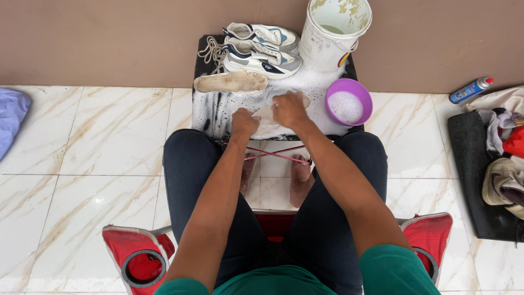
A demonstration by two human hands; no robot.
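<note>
A pale shoe insole [267, 114] lies on a soapy black mat [210, 112] in front of my knees. My left hand [243, 122] is closed on the insole's near end. On the far part of that insole presses my right hand [289, 108], fingers closed; whether it holds a brush is hidden. A second insole [230, 82] rests on the mat's far left. Behind it, a pair of white and navy sneakers [261, 48] stands against the wall.
A white bucket [333, 33] stands at the mat's far right, a purple bowl [349, 102] of suds beside it. A spray can [470, 90], a black mat with clothes and a shoe [499, 180] lie right. Blue cloth [11, 114] lies left. I sit on a red folding chair [136, 257].
</note>
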